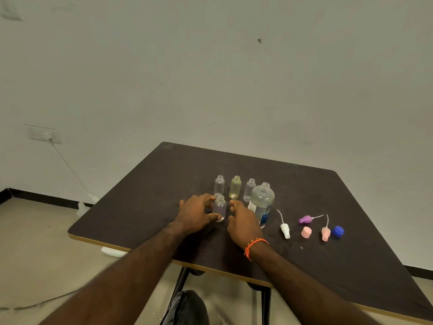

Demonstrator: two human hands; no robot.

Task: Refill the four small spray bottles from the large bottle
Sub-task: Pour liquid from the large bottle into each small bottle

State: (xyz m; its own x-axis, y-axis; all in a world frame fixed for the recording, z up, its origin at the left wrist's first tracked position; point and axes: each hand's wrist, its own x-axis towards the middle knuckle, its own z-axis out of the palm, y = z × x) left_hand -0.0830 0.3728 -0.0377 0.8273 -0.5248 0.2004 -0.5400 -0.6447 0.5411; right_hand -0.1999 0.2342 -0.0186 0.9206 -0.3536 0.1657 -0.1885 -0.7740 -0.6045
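Table (pixel 145 207): dark top, pale edge. On it, upright and uncapped: clear bottle (pixel 219 185), yellowish bottle (pixel 235 187), clear bottle (pixel 249 190), nearer small bottle (pixel 220 208), large bottle (pixel 262 202). Lying right: white sprayer (pixel 285 229), purple sprayer (pixel 305 219), pink cap (pixel 306 232), pink sprayer (pixel 325 233), blue cap (pixel 338 231).

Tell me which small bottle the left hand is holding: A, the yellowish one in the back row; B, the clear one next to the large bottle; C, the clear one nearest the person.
C: the left hand curls around the clear bottle that stands alone in front of the back row, while the yellowish bottle stands untouched behind it.
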